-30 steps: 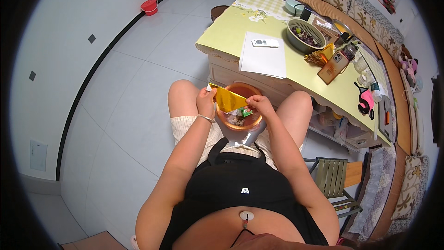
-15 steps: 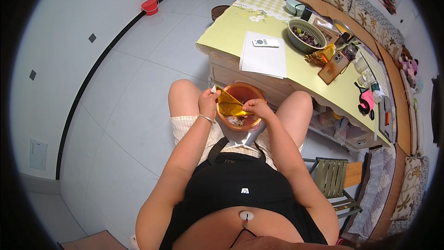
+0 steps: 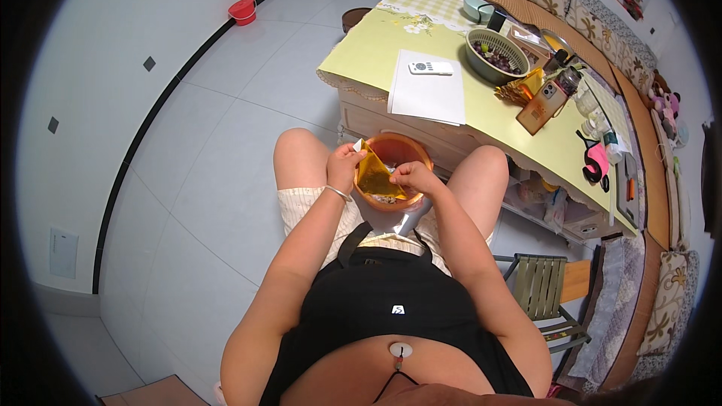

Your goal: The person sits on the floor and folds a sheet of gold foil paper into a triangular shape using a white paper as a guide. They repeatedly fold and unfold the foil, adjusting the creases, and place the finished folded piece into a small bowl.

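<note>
Between my knees stands an orange bin [image 3: 397, 137] with some whitish scraps at its bottom. Over its opening I hold a shiny gold foil sheet [image 3: 375, 176] that looks partly folded, with a white patch at its upper left corner. My left hand [image 3: 342, 167] pinches that corner. On the other side, the fingers of my right hand [image 3: 416, 177] are closed on the sheet's right edge. The sheet hides part of what lies in the bin.
Ahead, a table [image 3: 353, 56] carries white paper [image 3: 421, 101], a remote [image 3: 431, 68], a colander of grapes [image 3: 496, 56], gold folded pieces [image 3: 519, 91] and a phone [image 3: 542, 108]. A folding stool [image 3: 538, 284] is at my right; a red bucket [image 3: 243, 11] stands by the wall.
The gold sheet's lower part has opened out downward and covers more of the bin. My left hand has shifted slightly right, my right hand slightly left.
</note>
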`<state>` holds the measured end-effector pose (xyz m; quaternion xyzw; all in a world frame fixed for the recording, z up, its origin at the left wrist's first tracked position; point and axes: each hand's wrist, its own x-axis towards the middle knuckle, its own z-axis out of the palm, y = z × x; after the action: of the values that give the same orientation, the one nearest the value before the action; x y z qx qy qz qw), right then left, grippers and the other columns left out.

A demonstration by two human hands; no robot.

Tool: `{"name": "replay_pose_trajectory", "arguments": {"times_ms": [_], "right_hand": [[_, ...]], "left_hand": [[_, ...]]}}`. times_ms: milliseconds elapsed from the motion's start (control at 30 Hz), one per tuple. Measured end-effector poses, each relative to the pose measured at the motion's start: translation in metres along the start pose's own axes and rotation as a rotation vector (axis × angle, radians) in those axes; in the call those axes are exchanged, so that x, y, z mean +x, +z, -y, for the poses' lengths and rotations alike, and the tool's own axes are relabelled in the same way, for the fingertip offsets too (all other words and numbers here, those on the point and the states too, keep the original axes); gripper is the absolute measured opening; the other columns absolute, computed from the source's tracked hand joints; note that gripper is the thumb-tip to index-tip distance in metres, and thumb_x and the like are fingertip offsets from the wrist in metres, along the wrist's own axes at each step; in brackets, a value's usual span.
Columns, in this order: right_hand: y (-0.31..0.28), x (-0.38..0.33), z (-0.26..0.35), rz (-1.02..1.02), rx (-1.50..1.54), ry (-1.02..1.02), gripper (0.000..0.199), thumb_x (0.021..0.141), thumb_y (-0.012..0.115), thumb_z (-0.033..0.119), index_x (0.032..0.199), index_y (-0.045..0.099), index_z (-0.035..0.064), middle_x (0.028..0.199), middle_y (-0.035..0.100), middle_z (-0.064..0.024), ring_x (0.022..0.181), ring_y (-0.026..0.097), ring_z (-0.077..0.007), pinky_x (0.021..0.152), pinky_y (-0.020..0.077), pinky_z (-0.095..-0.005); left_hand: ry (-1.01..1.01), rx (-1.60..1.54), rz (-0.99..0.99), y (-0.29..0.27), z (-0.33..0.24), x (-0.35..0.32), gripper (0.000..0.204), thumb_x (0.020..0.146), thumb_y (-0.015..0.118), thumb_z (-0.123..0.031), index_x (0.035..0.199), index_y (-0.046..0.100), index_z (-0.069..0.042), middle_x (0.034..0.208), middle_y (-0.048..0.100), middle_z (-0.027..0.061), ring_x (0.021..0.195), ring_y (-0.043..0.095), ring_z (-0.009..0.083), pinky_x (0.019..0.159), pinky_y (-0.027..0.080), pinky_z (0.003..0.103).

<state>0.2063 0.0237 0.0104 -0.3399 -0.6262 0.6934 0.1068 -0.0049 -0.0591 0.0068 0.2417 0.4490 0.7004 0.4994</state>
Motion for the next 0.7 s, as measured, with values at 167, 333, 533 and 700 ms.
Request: {"name": "replay_pose_trajectory", "arguments": {"times_ms": [167,333,533,700], "right_hand": [[0.006,0.006,-0.003,-0.042,-0.010,-0.094,0.010,0.089,0.072,0.009,0.082,0.070,0.0019,0.072,0.062,0.0029,0.061,0.053,-0.0060,0.055,0.0432,-0.0232],[0.012,-0.002,0.009,-0.134,-0.054,-0.096,0.011,0.090,0.072,0.012,0.083,0.069,0.0036,0.076,0.064,0.0034,0.067,0.055,-0.0049,0.061,0.0453,-0.0220],[0.015,0.016,-0.009,-0.299,-0.034,-0.300,0.009,0.091,0.071,0.012,0.089,0.068,0.0040,0.075,0.061,0.0049,0.066,0.052,-0.0042,0.060,0.0431,-0.0212],[0.012,0.018,-0.018,-0.366,-0.069,-0.363,0.009,0.091,0.070,0.012,0.089,0.067,0.0042,0.073,0.060,0.0056,0.063,0.050,-0.0032,0.056,0.0406,-0.0197]], "left_hand": [[-0.081,0.083,0.104,-0.002,0.012,0.003,0.018,0.086,0.069,0.000,0.099,0.058,-0.003,0.080,0.067,0.0037,0.069,0.064,0.0109,0.064,0.049,0.023],[-0.049,0.223,0.124,0.017,0.011,-0.011,0.020,0.086,0.071,0.000,0.093,0.054,-0.007,0.071,0.062,0.0025,0.057,0.058,0.0078,0.046,0.041,0.021],[0.097,0.220,0.143,0.012,0.035,0.001,0.020,0.084,0.072,0.003,0.095,0.056,-0.004,0.079,0.063,0.0009,0.064,0.057,0.0037,0.054,0.044,0.019],[0.141,0.375,0.145,0.017,0.039,-0.004,0.021,0.082,0.073,0.005,0.096,0.058,-0.002,0.081,0.061,-0.0012,0.067,0.055,0.0023,0.058,0.045,0.017]]}}
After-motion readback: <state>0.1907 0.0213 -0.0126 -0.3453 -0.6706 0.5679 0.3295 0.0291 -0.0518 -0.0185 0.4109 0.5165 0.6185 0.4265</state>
